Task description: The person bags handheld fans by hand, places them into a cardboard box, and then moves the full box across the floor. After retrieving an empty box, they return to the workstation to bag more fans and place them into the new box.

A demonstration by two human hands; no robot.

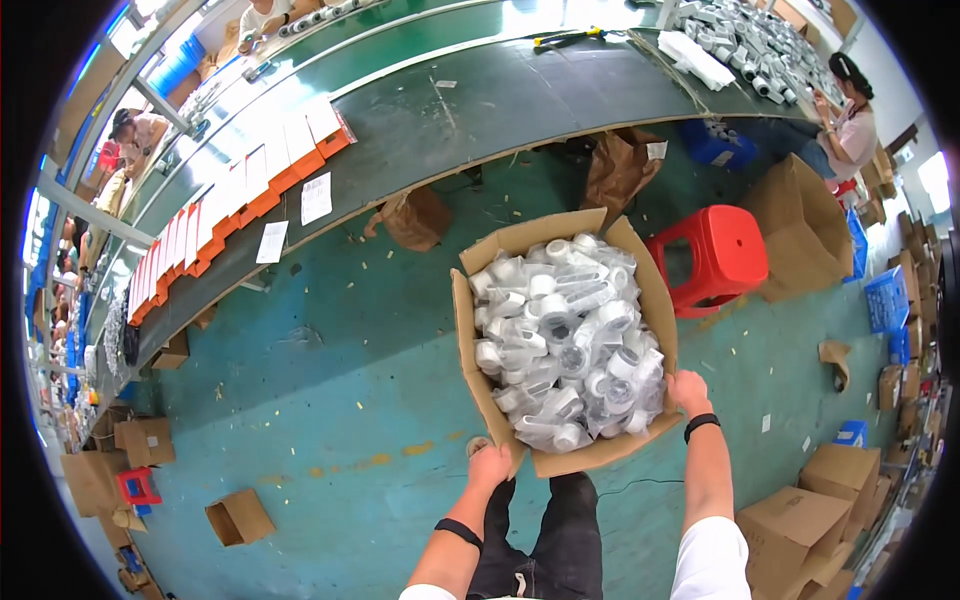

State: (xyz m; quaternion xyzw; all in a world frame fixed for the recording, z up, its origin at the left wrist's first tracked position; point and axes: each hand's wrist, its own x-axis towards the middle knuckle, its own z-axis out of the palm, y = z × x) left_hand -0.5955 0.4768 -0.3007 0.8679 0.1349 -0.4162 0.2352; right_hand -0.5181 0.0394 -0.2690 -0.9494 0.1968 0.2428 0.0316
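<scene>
An open cardboard box (466, 335) is in front of my legs, its flaps standing up. Heaped inside are many white plastic parts (560, 340) wrapped in clear bags, some with dark round ends. My left hand (490, 465) grips the box at its near left corner. At the near right corner my right hand (688, 392) has its fingers closed on the cardboard edge. Both wrists wear dark bands. The underside of the box is hidden.
Beyond the box runs a long dark workbench (430, 130) with orange boxes (270, 180) and a pile of white-grey parts (740, 45). A red stool (735, 250) and a large carton (795, 225) stand right. Cartons (800, 525) are stacked lower right. A person (850, 125) sits at the bench.
</scene>
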